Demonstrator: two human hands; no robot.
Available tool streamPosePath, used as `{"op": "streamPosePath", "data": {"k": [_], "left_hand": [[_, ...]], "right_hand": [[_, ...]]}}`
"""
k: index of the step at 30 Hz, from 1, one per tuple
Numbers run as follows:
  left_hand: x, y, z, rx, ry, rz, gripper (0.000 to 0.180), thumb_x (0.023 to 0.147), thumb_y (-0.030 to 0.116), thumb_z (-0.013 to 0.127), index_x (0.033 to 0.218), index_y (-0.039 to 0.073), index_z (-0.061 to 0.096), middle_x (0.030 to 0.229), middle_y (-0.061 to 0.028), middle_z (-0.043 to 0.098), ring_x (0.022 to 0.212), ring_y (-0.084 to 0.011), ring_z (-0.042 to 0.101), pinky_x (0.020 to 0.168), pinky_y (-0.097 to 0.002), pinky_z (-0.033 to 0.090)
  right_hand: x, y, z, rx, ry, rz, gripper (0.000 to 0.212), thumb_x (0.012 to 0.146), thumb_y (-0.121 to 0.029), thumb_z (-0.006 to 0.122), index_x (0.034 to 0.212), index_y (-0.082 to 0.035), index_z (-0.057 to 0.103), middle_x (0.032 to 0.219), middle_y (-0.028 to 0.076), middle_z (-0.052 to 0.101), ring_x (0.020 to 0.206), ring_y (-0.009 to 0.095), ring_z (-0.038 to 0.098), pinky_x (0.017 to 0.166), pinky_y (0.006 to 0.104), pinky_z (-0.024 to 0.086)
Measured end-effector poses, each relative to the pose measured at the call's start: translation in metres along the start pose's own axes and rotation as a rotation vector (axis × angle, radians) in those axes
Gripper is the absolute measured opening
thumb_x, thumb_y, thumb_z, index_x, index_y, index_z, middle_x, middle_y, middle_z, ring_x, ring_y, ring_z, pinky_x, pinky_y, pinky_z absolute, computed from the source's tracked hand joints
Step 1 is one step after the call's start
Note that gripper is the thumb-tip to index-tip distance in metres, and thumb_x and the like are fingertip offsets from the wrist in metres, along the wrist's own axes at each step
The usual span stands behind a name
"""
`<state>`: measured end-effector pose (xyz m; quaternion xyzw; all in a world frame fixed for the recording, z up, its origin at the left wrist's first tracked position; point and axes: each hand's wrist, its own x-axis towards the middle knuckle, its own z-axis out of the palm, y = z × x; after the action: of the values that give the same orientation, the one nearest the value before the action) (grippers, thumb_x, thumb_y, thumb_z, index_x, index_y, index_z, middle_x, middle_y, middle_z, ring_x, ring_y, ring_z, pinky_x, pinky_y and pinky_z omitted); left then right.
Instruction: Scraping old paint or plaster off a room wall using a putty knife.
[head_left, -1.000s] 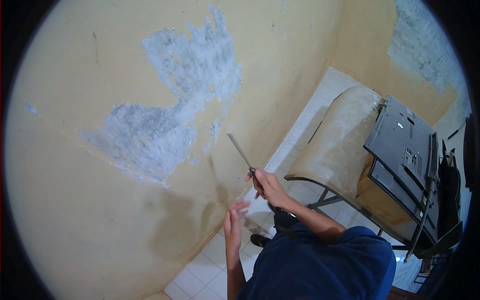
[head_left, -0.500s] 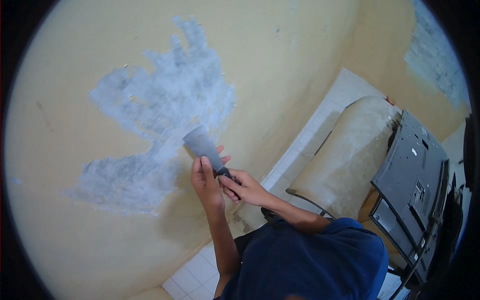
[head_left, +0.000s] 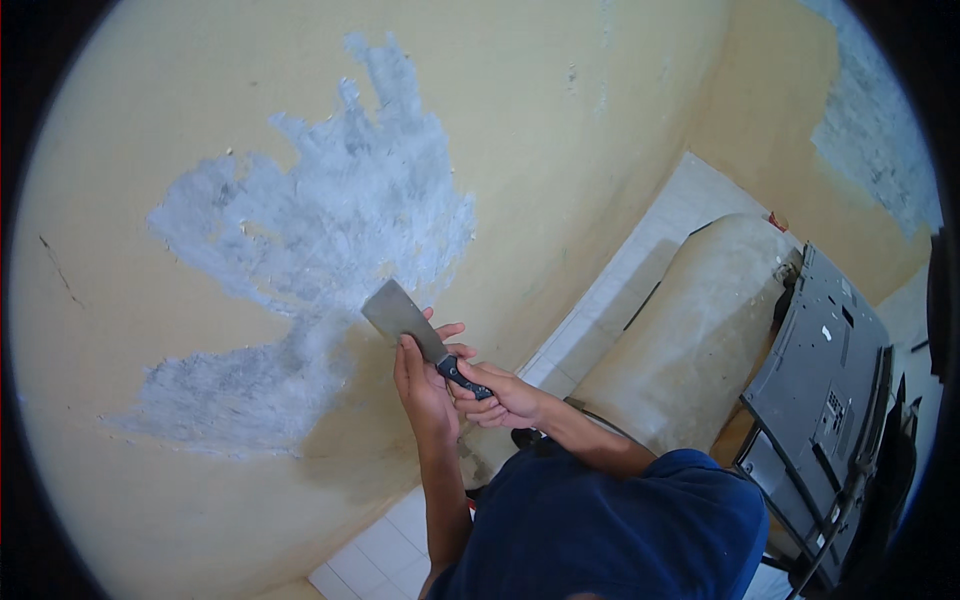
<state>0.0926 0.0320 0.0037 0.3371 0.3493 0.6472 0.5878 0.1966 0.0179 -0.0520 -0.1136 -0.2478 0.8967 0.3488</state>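
Note:
In front of the wall, a scraper (head_left: 407,320) with a wide flat metal blade and a black handle is tilted, its blade toward the upper left. Its handle is wrapped by the fingers of my right hand (head_left: 508,398). My left hand (head_left: 428,395) steadies the blade near the handle, thumb at its near edge and fingers passing behind it, tips showing on the far side. A large bare grey-white patch (head_left: 340,210) with ragged edges marks the yellow wall (head_left: 560,180) beyond the blade. Whether the blade's tip touches the wall, I cannot tell.
On the right stands a large dusty beige curved object (head_left: 670,340). A dark flat panel (head_left: 820,390), like a television's back, leans beside it. White floor tiles (head_left: 375,555) border the wall. Another peeled patch (head_left: 880,130) shows on the far-right wall.
The scraper has turned slightly, showing more of its black handle. My right hand has shifted a little down and right along with it. The view has moved slightly.

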Motion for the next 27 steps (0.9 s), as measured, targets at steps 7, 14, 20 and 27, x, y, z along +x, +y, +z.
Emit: {"op": "streamPosePath", "data": {"k": [7,14,20,27], "left_hand": [[0.005,0.009,-0.002,0.17,0.0,-0.028,0.046,0.099,0.036,0.033,0.11,-0.004,0.055,0.075,-0.0066,0.058,0.059,-0.0084,0.052,0.054,-0.0214,0.045],[-0.009,0.027,0.003,-0.004,-0.034,0.04,0.043,0.101,0.031,0.027,0.113,-0.004,0.049,0.074,-0.0108,0.058,0.061,-0.0102,0.055,0.055,-0.0222,0.046],[-0.018,0.037,0.0,0.212,0.058,0.155,0.041,0.101,0.029,0.028,0.107,-0.005,0.048,0.069,-0.0125,0.057,0.053,-0.0113,0.052,0.051,-0.0223,0.043],[0.001,0.052,-0.023,0.262,0.124,0.301,0.043,0.1,0.032,0.033,0.1,-0.006,0.055,0.068,-0.0092,0.058,0.053,-0.0094,0.053,0.05,-0.0201,0.042]], "right_hand": [[0.002,0.003,0.005,0.092,-0.031,0.022,0.04,0.097,-0.045,0.035,0.076,-0.011,0.039,0.053,-0.008,0.028,0.039,0.001,0.021,0.036,0.0159,0.017],[-0.001,0.007,0.024,0.238,-0.121,0.041,0.039,0.097,-0.044,0.034,0.078,-0.01,0.038,0.053,-0.006,0.029,0.039,0.001,0.022,0.036,0.0159,0.018],[0.002,0.004,0.04,0.046,-0.086,0.055,0.038,0.098,-0.042,0.035,0.079,-0.01,0.039,0.054,-0.006,0.03,0.04,0.002,0.024,0.037,0.0175,0.018],[0.035,0.001,0.054,-0.031,-0.025,0.084,0.037,0.098,-0.041,0.034,0.077,-0.01,0.039,0.054,-0.006,0.03,0.041,0.003,0.025,0.037,0.018,0.019]]}}
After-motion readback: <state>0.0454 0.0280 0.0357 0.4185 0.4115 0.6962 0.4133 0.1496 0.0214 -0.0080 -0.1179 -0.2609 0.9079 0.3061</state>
